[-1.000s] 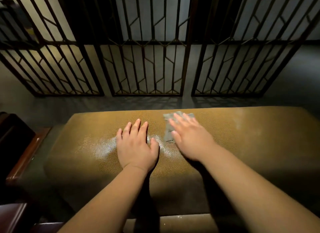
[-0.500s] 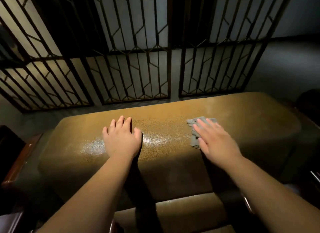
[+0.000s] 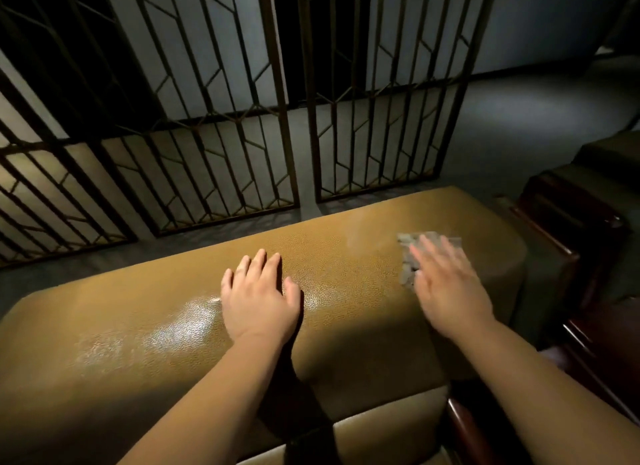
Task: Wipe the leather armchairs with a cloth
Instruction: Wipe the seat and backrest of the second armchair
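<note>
on the armchair (image 3: pixel 145 333) back, right hand (image 3: pixel 446 284) flat on cloth (image 3: pixel 405 267)

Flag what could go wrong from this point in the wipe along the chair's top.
1. The right hand presses the cloth with flat fingers, not gripping it, close to the right end of the armchair back; the cloth might slide off the edge.
2. The left hand rests flat on the leather beside a shiny patch; it could leave prints there.
3. The dark wooden armrest sits just beyond; a long stroke might knock it.
</note>
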`<act>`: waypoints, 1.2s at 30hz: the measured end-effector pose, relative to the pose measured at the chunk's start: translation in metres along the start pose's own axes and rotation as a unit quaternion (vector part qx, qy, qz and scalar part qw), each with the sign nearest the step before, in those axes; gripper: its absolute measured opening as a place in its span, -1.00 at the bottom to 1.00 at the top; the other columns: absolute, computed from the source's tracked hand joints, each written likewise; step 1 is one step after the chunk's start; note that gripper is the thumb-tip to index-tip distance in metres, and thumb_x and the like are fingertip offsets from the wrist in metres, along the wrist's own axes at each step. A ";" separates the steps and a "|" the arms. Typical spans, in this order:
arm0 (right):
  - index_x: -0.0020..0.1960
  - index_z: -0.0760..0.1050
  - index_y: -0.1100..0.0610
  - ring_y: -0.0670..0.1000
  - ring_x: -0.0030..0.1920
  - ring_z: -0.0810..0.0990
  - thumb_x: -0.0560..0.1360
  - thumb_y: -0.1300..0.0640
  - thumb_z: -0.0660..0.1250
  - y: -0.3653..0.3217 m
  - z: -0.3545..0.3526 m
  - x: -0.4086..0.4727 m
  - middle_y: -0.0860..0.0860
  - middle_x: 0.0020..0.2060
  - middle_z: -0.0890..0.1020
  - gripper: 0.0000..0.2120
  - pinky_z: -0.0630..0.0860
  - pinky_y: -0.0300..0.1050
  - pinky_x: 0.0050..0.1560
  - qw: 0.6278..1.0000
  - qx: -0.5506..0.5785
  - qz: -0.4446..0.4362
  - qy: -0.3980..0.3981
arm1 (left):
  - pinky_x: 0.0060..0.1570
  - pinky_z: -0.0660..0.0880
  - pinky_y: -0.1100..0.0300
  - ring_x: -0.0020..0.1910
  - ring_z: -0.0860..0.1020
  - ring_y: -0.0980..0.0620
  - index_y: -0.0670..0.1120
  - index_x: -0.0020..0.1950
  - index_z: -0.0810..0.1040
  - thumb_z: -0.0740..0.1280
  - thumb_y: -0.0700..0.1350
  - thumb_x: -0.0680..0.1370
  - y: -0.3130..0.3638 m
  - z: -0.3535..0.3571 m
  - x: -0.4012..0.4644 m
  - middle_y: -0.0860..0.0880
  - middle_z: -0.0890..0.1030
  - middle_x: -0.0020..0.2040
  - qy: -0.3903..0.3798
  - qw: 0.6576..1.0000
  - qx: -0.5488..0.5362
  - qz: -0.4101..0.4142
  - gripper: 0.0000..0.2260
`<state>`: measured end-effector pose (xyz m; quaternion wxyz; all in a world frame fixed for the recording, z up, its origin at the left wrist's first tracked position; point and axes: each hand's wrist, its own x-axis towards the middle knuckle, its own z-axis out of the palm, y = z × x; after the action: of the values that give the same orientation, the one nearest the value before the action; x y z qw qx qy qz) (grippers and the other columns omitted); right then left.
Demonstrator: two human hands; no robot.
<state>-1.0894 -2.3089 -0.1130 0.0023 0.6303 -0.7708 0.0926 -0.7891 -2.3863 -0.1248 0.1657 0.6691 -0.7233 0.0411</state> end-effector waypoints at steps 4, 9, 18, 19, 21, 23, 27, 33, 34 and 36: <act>0.61 0.29 -0.02 0.20 0.64 0.15 0.67 -0.02 -0.04 -0.054 0.002 0.013 0.01 0.63 0.27 -0.47 0.02 0.19 0.63 0.999 0.022 0.027 0.005 | 0.55 0.23 -0.13 0.52 0.44 -0.09 0.04 0.43 0.61 0.07 0.18 0.53 0.002 0.012 -0.002 -0.02 0.55 0.49 0.019 1.000 -0.014 0.001 -0.42; 0.60 0.32 -0.01 0.12 0.62 0.23 0.60 -0.08 -0.09 -0.111 0.006 0.008 0.00 0.61 0.31 -0.39 0.08 0.10 0.63 0.967 0.010 -0.243 -0.073 | 0.52 0.28 -0.17 0.47 0.48 -0.14 0.00 0.39 0.64 0.12 0.16 0.51 0.001 0.016 -0.001 -0.05 0.58 0.45 0.039 0.999 -0.019 0.011 -0.44; 0.63 0.20 -0.02 0.19 0.59 0.21 0.66 -0.04 -0.09 -0.084 -0.006 0.071 0.06 0.61 0.28 -0.45 0.14 0.21 0.58 0.992 -0.020 -0.083 -0.089 | 0.51 0.27 -0.17 0.46 0.49 -0.16 -0.02 0.37 0.65 0.14 0.15 0.50 0.000 0.021 0.002 -0.06 0.59 0.44 0.049 0.998 -0.018 0.018 -0.45; 0.59 0.29 0.00 0.20 0.55 0.28 0.63 -0.07 -0.06 -0.106 0.002 0.059 0.07 0.57 0.37 -0.44 0.21 0.22 0.55 0.984 -0.017 -0.154 -0.082 | 0.51 0.27 -0.17 0.45 0.49 -0.17 -0.02 0.37 0.65 0.14 0.15 0.50 0.000 0.021 0.002 -0.06 0.59 0.44 0.050 0.998 -0.018 0.019 -0.45; 0.57 0.36 0.01 0.18 0.57 0.30 0.62 -0.10 -0.08 -0.124 0.005 0.039 0.04 0.57 0.39 -0.41 0.21 0.20 0.59 0.964 0.031 -0.248 -0.087 | 0.51 0.27 -0.18 0.46 0.49 -0.17 -0.02 0.38 0.65 0.15 0.15 0.50 0.001 0.021 0.002 -0.07 0.59 0.44 0.051 0.998 -0.019 0.019 -0.45; 0.58 0.33 0.03 0.12 0.58 0.25 0.65 -0.06 -0.13 -0.105 -0.011 0.053 0.03 0.58 0.34 -0.42 0.15 0.11 0.61 0.959 0.034 -0.264 -0.096 | 0.52 0.26 -0.17 0.47 0.48 -0.15 -0.01 0.39 0.64 0.14 0.16 0.51 0.002 0.021 0.003 -0.05 0.58 0.45 0.048 0.999 -0.019 0.017 -0.45; 0.67 0.11 0.01 0.11 0.64 0.09 0.73 -0.03 -0.13 -0.042 -0.012 0.123 0.04 0.66 0.14 -0.48 -0.01 0.08 0.64 0.995 0.001 -0.025 -0.092 | 0.54 0.25 -0.16 0.49 0.46 -0.13 0.01 0.41 0.62 0.14 0.17 0.51 0.001 0.020 0.004 -0.03 0.56 0.47 0.040 0.999 -0.013 0.019 -0.44; 0.64 0.18 -0.09 0.11 0.59 0.18 0.62 -0.15 -0.26 -0.131 0.004 0.108 -0.03 0.61 0.29 -0.37 0.06 0.21 0.59 0.976 0.002 -0.198 -0.094 | 0.52 0.26 -0.17 0.47 0.48 -0.16 0.00 0.39 0.63 0.17 0.16 0.51 0.000 0.022 0.003 -0.05 0.58 0.46 0.046 0.999 -0.020 0.017 -0.46; 0.65 0.16 -0.07 0.11 0.63 0.12 0.63 -0.15 -0.25 -0.140 0.004 0.102 -0.04 0.64 0.22 -0.37 0.01 0.18 0.62 0.964 0.012 -0.237 -0.122 | 0.52 0.26 -0.17 0.47 0.48 -0.16 0.00 0.39 0.63 0.17 0.16 0.51 0.000 0.022 0.003 -0.05 0.58 0.46 0.045 0.999 -0.020 0.017 -0.46; 0.66 0.18 -0.05 0.09 0.62 0.17 0.70 -0.09 -0.11 -0.126 0.002 0.112 -0.02 0.64 0.24 -0.45 0.06 0.11 0.62 0.955 -0.003 -0.270 -0.125 | 0.53 0.26 -0.17 0.48 0.47 -0.15 0.00 0.40 0.62 0.16 0.17 0.52 0.001 0.020 0.003 -0.05 0.57 0.47 0.039 0.999 -0.017 0.017 -0.45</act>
<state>-0.9896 -2.4420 -0.0839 -0.0674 0.8212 -0.5665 0.0071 -0.7942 -2.3945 -0.1424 0.2047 0.6519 -0.7279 0.0574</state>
